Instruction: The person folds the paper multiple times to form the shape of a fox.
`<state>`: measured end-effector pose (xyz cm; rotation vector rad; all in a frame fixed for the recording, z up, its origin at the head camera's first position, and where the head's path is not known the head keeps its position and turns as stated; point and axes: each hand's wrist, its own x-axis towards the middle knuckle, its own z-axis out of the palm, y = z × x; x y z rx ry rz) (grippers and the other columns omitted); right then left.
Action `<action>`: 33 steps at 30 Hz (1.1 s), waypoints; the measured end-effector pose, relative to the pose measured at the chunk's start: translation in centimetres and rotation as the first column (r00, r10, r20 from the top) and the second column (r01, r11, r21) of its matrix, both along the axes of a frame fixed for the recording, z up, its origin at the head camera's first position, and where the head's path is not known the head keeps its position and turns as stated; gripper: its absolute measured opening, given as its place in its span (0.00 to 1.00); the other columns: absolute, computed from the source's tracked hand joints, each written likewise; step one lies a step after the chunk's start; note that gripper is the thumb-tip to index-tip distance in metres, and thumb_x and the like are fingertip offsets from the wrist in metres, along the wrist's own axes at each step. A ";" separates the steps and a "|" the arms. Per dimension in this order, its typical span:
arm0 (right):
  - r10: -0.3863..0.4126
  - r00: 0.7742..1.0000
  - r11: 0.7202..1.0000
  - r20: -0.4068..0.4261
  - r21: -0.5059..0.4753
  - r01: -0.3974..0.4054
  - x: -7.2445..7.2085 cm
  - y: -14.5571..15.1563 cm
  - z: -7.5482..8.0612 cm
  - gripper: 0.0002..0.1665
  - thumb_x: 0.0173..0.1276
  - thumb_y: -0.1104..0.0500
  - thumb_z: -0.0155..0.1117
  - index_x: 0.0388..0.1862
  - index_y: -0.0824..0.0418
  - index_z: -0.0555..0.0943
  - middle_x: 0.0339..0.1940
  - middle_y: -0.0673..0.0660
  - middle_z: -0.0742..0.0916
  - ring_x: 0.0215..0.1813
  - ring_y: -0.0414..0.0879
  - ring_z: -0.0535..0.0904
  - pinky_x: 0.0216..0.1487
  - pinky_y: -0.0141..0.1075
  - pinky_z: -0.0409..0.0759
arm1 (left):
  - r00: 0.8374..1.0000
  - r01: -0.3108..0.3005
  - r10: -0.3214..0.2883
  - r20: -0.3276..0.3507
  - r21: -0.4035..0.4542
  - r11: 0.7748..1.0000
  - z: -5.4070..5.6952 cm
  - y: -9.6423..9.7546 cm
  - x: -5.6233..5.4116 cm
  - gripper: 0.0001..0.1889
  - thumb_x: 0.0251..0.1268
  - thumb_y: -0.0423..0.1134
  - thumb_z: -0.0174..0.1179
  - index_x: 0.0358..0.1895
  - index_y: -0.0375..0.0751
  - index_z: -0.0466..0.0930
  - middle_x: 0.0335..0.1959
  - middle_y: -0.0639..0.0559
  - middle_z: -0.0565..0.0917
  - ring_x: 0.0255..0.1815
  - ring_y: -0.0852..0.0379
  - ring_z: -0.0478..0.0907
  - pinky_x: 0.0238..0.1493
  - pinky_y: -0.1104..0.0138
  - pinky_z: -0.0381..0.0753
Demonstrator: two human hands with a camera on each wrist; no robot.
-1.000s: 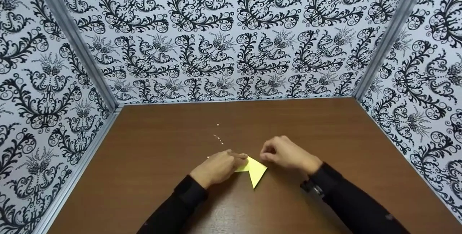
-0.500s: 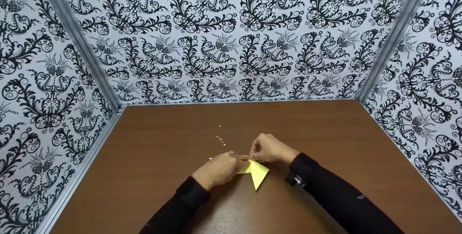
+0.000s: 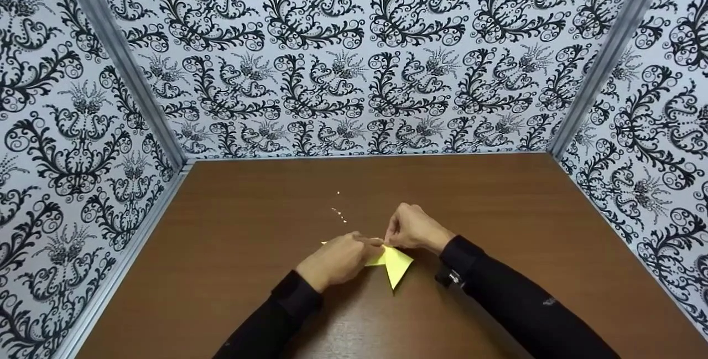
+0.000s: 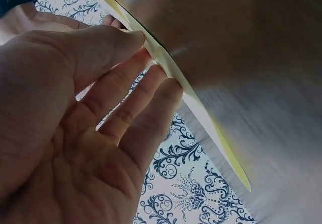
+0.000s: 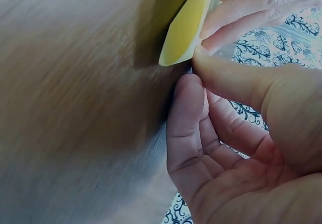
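Note:
A folded sheet of yellow paper [image 3: 397, 264] lies on the brown table, with one pointed flap toward the near side. My left hand [image 3: 338, 259] covers its left part; in the left wrist view the thumb and nearly straight fingers [image 4: 163, 103] press on the paper [image 4: 211, 128]. At the paper's upper edge, my right hand [image 3: 416, 229] has curled fingers. Seen from the right wrist, thumb and index finger [image 5: 186, 98] come together at a corner of the paper [image 5: 183, 38], pinching its edge. What lies between those fingertips is mostly hidden.
Several tiny pale scraps [image 3: 339, 214] lie on the table [image 3: 249, 198] beyond the hands. Patterned wall panels [image 3: 354, 71] enclose the back and both sides, joined by grey metal posts [image 3: 124, 63].
My right hand has moved left from beside the paper to its upper edge and now pinches there. My left hand stays on the paper. The head view has shifted slightly.

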<state>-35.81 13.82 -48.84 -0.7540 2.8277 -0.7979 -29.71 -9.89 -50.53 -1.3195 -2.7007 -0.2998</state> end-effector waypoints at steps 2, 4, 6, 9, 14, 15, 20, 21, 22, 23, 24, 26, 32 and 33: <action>-0.001 1.000 1.000 0.003 0.002 0.001 0.1 0.1 0.0 0.06 0.67 0.63 0.87 0.30 0.56 0.98 0.30 0.48 0.97 0.30 0.37 0.83 0.37 0.32 0.85 | 1.000 -0.006 0.006 0.005 -0.005 1.000 0.0 0.0 0.0 0.11 0.85 0.25 0.60 0.47 0.42 0.90 0.74 0.47 0.92 0.70 0.42 0.92 0.68 0.52 0.93; -0.002 1.000 1.000 0.004 0.006 0.002 0.2 0.3 0.0 0.06 0.67 0.63 0.88 0.29 0.57 0.98 0.30 0.49 0.97 0.29 0.37 0.83 0.36 0.31 0.84 | 1.000 -0.005 0.005 -0.002 -0.005 1.000 -0.1 0.1 -0.1 0.10 0.84 0.24 0.61 0.45 0.42 0.89 0.74 0.47 0.92 0.69 0.42 0.92 0.67 0.52 0.93; -0.003 1.000 1.000 0.006 0.005 0.003 0.4 0.6 0.1 0.07 0.66 0.63 0.88 0.29 0.58 0.97 0.29 0.50 0.97 0.28 0.37 0.83 0.35 0.31 0.83 | 1.000 0.001 -0.001 -0.021 -0.004 1.000 -0.1 0.2 -0.2 0.10 0.83 0.24 0.62 0.43 0.42 0.88 0.73 0.47 0.92 0.65 0.42 0.94 0.62 0.53 0.94; 0.005 1.000 1.000 0.001 0.002 -0.005 0.8 1.1 0.1 0.07 0.65 0.65 0.88 0.28 0.58 0.97 0.28 0.51 0.96 0.27 0.37 0.83 0.34 0.30 0.83 | 0.999 0.003 -0.003 -0.044 -0.002 1.000 -0.2 0.1 -0.2 0.10 0.81 0.24 0.63 0.42 0.43 0.88 0.71 0.48 0.93 0.58 0.43 0.95 0.54 0.56 0.94; 0.015 1.000 1.000 0.001 -0.014 -0.015 1.7 2.0 -0.1 0.07 0.65 0.65 0.88 0.28 0.59 0.96 0.28 0.50 0.96 0.28 0.36 0.82 0.33 0.30 0.82 | 0.999 0.006 -0.005 -0.034 0.008 1.000 -0.2 0.0 -0.1 0.10 0.83 0.25 0.63 0.40 0.42 0.87 0.71 0.47 0.93 0.54 0.41 0.95 0.47 0.62 0.88; 0.013 1.000 1.000 0.000 -0.017 -0.013 1.9 2.2 -0.1 0.07 0.65 0.65 0.88 0.28 0.59 0.96 0.28 0.50 0.96 0.28 0.36 0.82 0.33 0.29 0.81 | 0.999 0.010 -0.010 -0.032 0.012 1.000 -0.2 0.0 -0.1 0.10 0.83 0.25 0.64 0.39 0.41 0.86 0.71 0.46 0.93 0.55 0.41 0.95 0.48 0.62 0.89; 0.012 1.000 1.000 -0.007 -0.016 -0.012 2.7 3.3 -0.3 0.08 0.68 0.65 0.87 0.28 0.59 0.96 0.29 0.49 0.95 0.29 0.37 0.80 0.33 0.30 0.79 | 0.999 0.005 -0.004 -0.032 0.008 1.000 -0.1 0.0 -0.1 0.09 0.82 0.25 0.64 0.41 0.41 0.86 0.72 0.46 0.93 0.56 0.42 0.95 0.52 0.58 0.92; 0.011 1.000 1.000 -0.006 -0.015 -0.011 2.9 3.5 -0.3 0.08 0.69 0.65 0.87 0.29 0.58 0.96 0.29 0.49 0.95 0.29 0.37 0.80 0.34 0.30 0.79 | 0.999 0.006 -0.006 -0.032 0.009 1.000 -0.1 0.0 -0.1 0.09 0.82 0.24 0.64 0.41 0.41 0.87 0.72 0.46 0.93 0.57 0.42 0.95 0.55 0.56 0.92; 0.009 1.000 1.000 -0.002 -0.012 -0.009 3.0 3.7 -0.3 0.09 0.69 0.64 0.87 0.29 0.57 0.96 0.30 0.48 0.95 0.30 0.37 0.80 0.34 0.30 0.79 | 0.999 0.005 -0.005 -0.034 0.009 1.000 0.0 0.0 -0.1 0.09 0.81 0.24 0.64 0.42 0.42 0.87 0.72 0.46 0.93 0.56 0.41 0.95 0.56 0.56 0.93; 0.005 1.000 1.000 0.003 -0.013 -0.005 3.2 3.9 -0.3 0.09 0.70 0.64 0.87 0.29 0.57 0.96 0.30 0.48 0.94 0.30 0.37 0.80 0.34 0.31 0.79 | 0.999 0.006 -0.006 -0.037 0.009 1.000 0.0 0.0 -0.1 0.09 0.81 0.24 0.64 0.42 0.42 0.87 0.72 0.46 0.93 0.57 0.41 0.95 0.57 0.55 0.93; 0.006 1.000 1.000 0.006 -0.013 -0.006 3.3 4.1 -0.3 0.09 0.71 0.63 0.87 0.30 0.57 0.96 0.30 0.48 0.94 0.30 0.37 0.81 0.35 0.31 0.80 | 0.999 0.008 -0.007 -0.038 0.014 1.000 0.0 0.0 -0.1 0.09 0.81 0.24 0.64 0.43 0.42 0.88 0.72 0.45 0.93 0.58 0.41 0.95 0.59 0.54 0.93; 0.005 1.000 1.000 0.006 -0.014 -0.005 3.7 4.6 -0.3 0.09 0.72 0.63 0.86 0.31 0.56 0.96 0.31 0.47 0.94 0.30 0.37 0.81 0.35 0.31 0.80 | 0.999 0.013 -0.011 -0.041 0.025 1.000 0.1 0.1 -0.1 0.09 0.81 0.23 0.64 0.45 0.42 0.89 0.71 0.44 0.93 0.60 0.41 0.95 0.63 0.53 0.93; -0.003 1.000 1.000 -0.004 -0.028 0.003 4.9 5.8 -0.5 0.08 0.73 0.64 0.85 0.32 0.55 0.96 0.32 0.49 0.95 0.30 0.36 0.82 0.34 0.30 0.81 | 1.000 0.004 -0.002 -0.031 0.049 0.999 0.0 0.1 0.0 0.12 0.81 0.22 0.63 0.48 0.42 0.92 0.72 0.42 0.92 0.62 0.39 0.94 0.63 0.52 0.95; -0.005 1.000 0.999 -0.005 -0.036 0.005 5.0 5.8 -0.5 0.08 0.73 0.64 0.85 0.32 0.56 0.95 0.32 0.49 0.95 0.30 0.36 0.82 0.34 0.30 0.82 | 0.999 0.005 -0.003 -0.032 0.052 0.999 -0.1 0.1 0.0 0.12 0.80 0.21 0.63 0.47 0.41 0.91 0.71 0.42 0.93 0.62 0.39 0.95 0.62 0.52 0.95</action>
